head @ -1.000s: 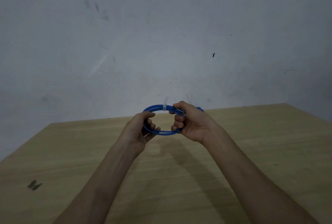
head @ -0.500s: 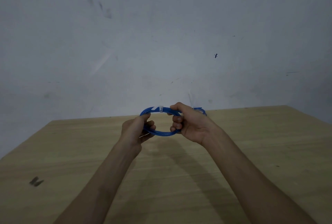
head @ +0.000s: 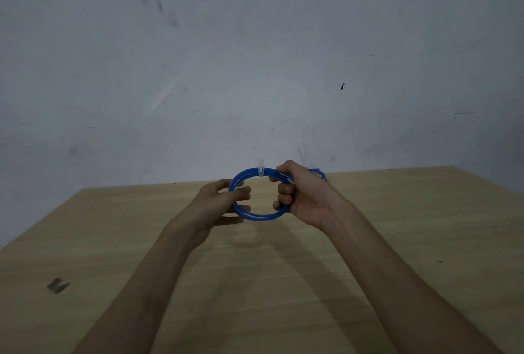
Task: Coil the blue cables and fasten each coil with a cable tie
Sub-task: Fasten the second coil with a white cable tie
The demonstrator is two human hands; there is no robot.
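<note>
Coil [head: 256, 216]: blue cable wound into a round ring of several turns. It is held up in the air over the far middle of the worktop and does not touch the wood.
Tie [head: 261, 172]: white, wrapped round the top of the coil, with a short stub poking upward.
Right hand [head: 307, 197]: fingers curled through the ring and clamped round the coil's right side. The thumb lies along the top, just beside the tie.
Left hand [head: 217, 204]: on the coil's left side, thumb behind the strands and fingers across the front, pinching them. It is a little blurred, so I cannot tell how firm the hold is.
Hands: apart, one on each side of the ring, both forearms reaching in from the near edge.
Cable ends [head: 319, 174]: loose blue bits jut out past the right hand toward the far edge.
Worktop [head: 397, 240]: pale wood, its far edge against the wall. A soft shadow lies under the hands.
Mark [head: 58, 285]: dark smudge on the wood near the left edge.
Wall [head: 255, 55]: grey, scuffed and speckled.
</note>
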